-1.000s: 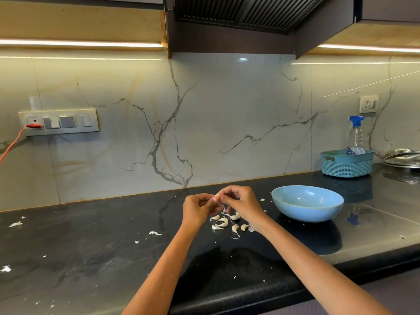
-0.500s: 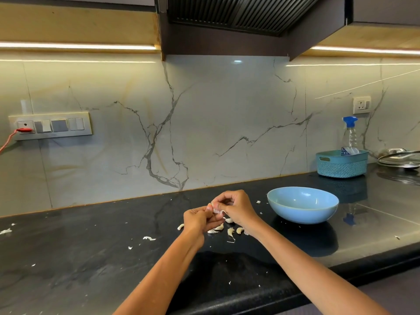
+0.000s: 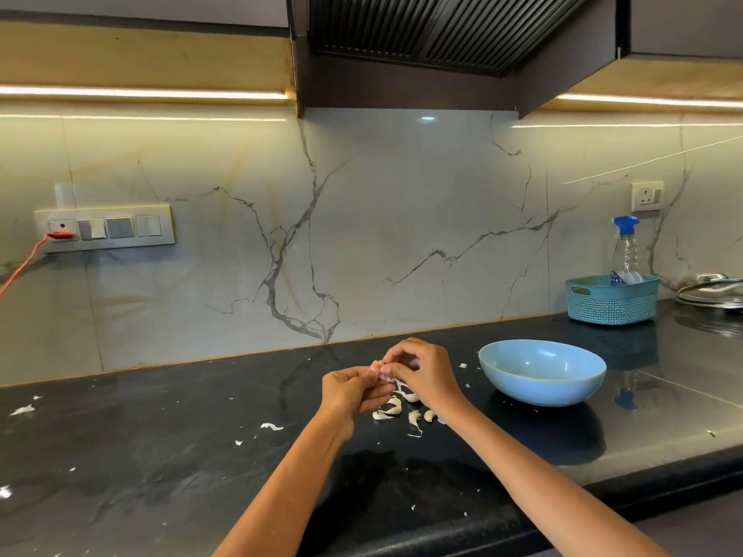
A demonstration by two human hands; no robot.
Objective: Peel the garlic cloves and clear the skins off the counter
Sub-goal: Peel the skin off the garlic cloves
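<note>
The step in hand looks like stripping skin from a single garlic clove (image 3: 377, 364), and it would go best if the left hand (image 3: 350, 391) held the clove steady while the right hand (image 3: 422, 373) drew the loosened skin (image 3: 396, 381) away in one strip, over the counter (image 3: 161, 444) rather than over the blue bowl (image 3: 542, 371), so papery bits stay out of it. Both hands are curled: the left grips the clove from below, the right pinches at its top, fingertips of the two touching (the clove itself is mostly hidden between them, so how much skin remains cannot be told). A pale shred hangs from the pinch toward 5 o'clock. The other cloves and skins (image 3: 402, 412) lie on the counter just beneath the hands, at 6 o'clock from them, and the bowl sits at 3 o'clock, near the right hand but apart from it. Loose flakes (image 3: 271, 426) dot the counter out toward 8 and 9 o'clock.
</note>
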